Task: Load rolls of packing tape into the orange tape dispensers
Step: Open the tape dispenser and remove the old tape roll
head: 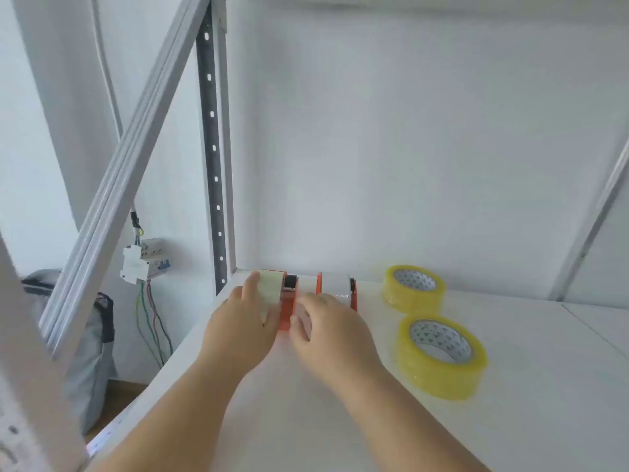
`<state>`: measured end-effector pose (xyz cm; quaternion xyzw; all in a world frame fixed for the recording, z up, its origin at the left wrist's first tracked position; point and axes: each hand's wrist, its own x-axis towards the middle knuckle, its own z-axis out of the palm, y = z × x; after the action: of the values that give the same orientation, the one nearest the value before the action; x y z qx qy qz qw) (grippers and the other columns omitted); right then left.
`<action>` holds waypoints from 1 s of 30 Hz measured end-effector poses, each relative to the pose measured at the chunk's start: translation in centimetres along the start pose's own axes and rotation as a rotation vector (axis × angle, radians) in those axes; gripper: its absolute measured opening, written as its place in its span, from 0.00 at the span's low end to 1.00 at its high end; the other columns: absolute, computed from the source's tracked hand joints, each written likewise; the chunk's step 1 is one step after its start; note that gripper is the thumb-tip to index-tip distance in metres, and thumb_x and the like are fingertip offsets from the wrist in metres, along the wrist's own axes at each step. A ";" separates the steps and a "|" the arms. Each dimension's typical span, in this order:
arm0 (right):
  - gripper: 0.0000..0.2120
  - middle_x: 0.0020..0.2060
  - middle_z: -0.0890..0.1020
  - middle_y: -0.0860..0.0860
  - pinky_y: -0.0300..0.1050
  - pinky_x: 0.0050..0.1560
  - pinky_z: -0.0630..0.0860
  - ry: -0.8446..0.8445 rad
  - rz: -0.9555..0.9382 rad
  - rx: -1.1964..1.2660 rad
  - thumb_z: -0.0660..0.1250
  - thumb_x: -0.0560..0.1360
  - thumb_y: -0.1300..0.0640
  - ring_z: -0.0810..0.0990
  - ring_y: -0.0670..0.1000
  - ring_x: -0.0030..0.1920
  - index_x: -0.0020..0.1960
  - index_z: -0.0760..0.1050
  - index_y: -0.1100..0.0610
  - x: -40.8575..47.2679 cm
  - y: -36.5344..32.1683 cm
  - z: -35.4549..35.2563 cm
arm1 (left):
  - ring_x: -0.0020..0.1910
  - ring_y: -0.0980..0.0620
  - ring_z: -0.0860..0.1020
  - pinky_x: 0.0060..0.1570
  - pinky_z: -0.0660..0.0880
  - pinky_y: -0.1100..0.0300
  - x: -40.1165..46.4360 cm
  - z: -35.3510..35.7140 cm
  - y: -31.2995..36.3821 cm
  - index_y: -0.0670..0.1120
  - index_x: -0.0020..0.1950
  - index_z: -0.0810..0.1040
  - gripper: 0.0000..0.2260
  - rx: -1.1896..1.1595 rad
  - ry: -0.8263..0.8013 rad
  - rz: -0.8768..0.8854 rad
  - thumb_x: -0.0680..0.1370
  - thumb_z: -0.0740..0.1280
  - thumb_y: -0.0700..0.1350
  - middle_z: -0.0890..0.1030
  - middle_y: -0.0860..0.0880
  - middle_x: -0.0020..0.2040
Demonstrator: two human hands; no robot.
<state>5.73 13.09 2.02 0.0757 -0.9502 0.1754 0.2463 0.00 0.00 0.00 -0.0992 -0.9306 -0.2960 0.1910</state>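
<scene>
Two orange tape dispensers stand side by side at the back left of the white shelf [340, 420]. The left dispenser [287, 311] carries a pale tape roll [270, 291], and my left hand [245, 321] grips that roll with the thumb on its left side. My right hand [326, 328] rests, fingers curled, against the right side of this dispenser; what it grips is hidden. The right dispenser [352, 294] also carries a roll. Two yellow tape rolls lie flat to the right, one at the back [413, 289] and one nearer [440, 356].
A white wall closes the shelf behind. A perforated upright post [212, 165] and a slanted metal beam [136, 158] stand at the left. Beyond the left edge hang a breaker box [141, 262] with wires and a grey bag [88, 352].
</scene>
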 end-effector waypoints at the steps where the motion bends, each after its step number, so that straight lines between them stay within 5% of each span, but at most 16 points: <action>1: 0.09 0.43 0.76 0.48 0.45 0.41 0.71 -0.031 0.018 0.039 0.57 0.77 0.51 0.76 0.52 0.45 0.53 0.73 0.53 0.1 0.0 0.3 | 0.51 0.46 0.76 0.45 0.70 0.56 0.2 -0.1 -0.2 0.47 0.74 0.59 0.25 -0.039 -0.003 -0.009 0.78 0.60 0.49 0.75 0.45 0.63; 6: 0.14 0.46 0.78 0.49 0.46 0.42 0.73 -0.080 0.017 0.130 0.58 0.76 0.54 0.77 0.52 0.48 0.60 0.71 0.50 -0.1 0.1 1.6 | 0.42 0.51 0.77 0.43 0.72 0.57 0.7 0.2 -1.1 0.51 0.68 0.66 0.20 -0.187 -0.001 0.032 0.77 0.63 0.43 0.75 0.57 0.40; 12: 0.20 0.55 0.79 0.49 0.48 0.50 0.76 -0.097 -0.007 0.095 0.59 0.76 0.52 0.77 0.53 0.56 0.68 0.68 0.49 -0.2 0.0 2.1 | 0.40 0.59 0.74 0.43 0.70 0.61 1.0 -0.4 -1.4 0.55 0.66 0.68 0.17 -0.229 0.001 0.055 0.77 0.63 0.45 0.73 0.57 0.41; 21: 0.16 0.50 0.76 0.52 0.46 0.41 0.75 0.162 -0.049 0.084 0.70 0.69 0.51 0.77 0.56 0.52 0.54 0.76 0.56 -0.8 0.1 1.8 | 0.38 0.57 0.74 0.39 0.68 0.64 0.2 -2.6 1.2 0.59 0.56 0.72 0.12 -0.462 -0.013 0.011 0.78 0.63 0.43 0.74 0.54 0.37; 30: 0.20 0.53 0.77 0.48 0.42 0.40 0.68 -0.067 0.072 0.169 0.66 0.73 0.44 0.78 0.51 0.53 0.58 0.66 0.53 -2.2 -0.1 0.3 | 0.33 0.55 0.71 0.39 0.67 0.61 -1.2 -3.8 2.8 0.60 0.54 0.73 0.12 -0.572 -0.016 0.008 0.78 0.63 0.42 0.71 0.54 0.34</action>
<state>7.50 13.01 0.76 0.0680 -0.9418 0.2609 0.2006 3.06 -0.06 3.85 -0.1550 -0.8103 -0.5452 0.1489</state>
